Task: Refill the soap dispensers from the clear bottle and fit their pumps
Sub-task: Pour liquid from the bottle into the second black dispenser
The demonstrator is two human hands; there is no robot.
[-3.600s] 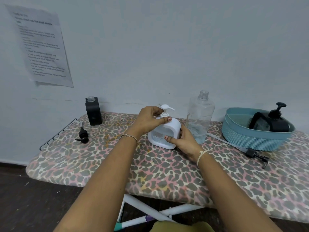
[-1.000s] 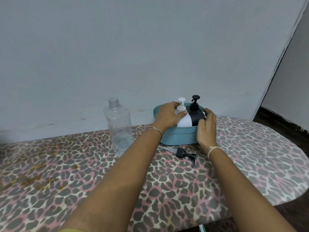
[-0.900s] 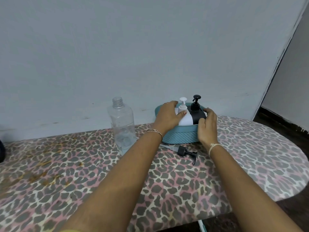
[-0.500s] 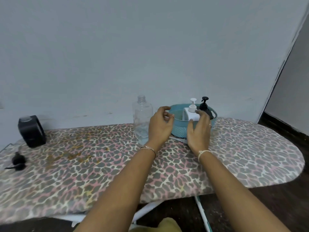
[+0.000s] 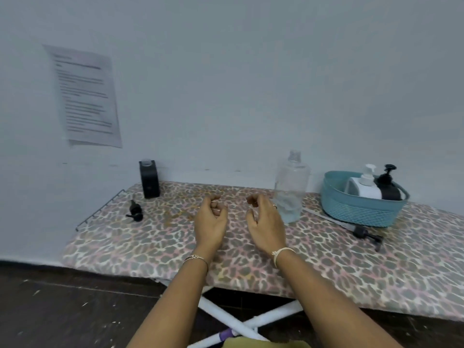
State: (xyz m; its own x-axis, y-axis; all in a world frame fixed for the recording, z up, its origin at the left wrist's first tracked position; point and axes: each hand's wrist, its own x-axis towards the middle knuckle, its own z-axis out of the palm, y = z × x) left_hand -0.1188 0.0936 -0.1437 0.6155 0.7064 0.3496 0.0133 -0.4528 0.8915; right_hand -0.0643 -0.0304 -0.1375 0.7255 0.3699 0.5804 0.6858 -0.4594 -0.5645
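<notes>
**Both hands empty above the board**

The left hand (image 5: 211, 222) and right hand (image 5: 266, 226) hovered side by side over the leopard-print ironing board (image 5: 150, 242), fingers (image 5: 209, 200) loosely curled and gripping nothing. The clear plastic bottle (image 5: 291, 189) stood uncapped just right of the right hand. Further right, a teal ribbed basket (image 5: 361, 212) held the white pump dispenser (image 5: 364, 189) and the black pump dispenser (image 5: 389, 190). A black square dispenser (image 5: 150, 180) stood pumpless at the far left, with a small loose black pump (image 5: 135, 212) near it. A long-tubed black pump (image 5: 364, 233) lay before the basket.

Bottle (image 5: 291, 189) standing on board (image 5: 150, 242); basket (image 5: 356, 212) w/ 2 dispensers (image 5: 365, 189) sitting at its 3 o'clock, pump (image 5: 361, 232) lying at basket's 6, 3rd dispenser (image 5: 149, 180) at bottle's 9.
</notes>
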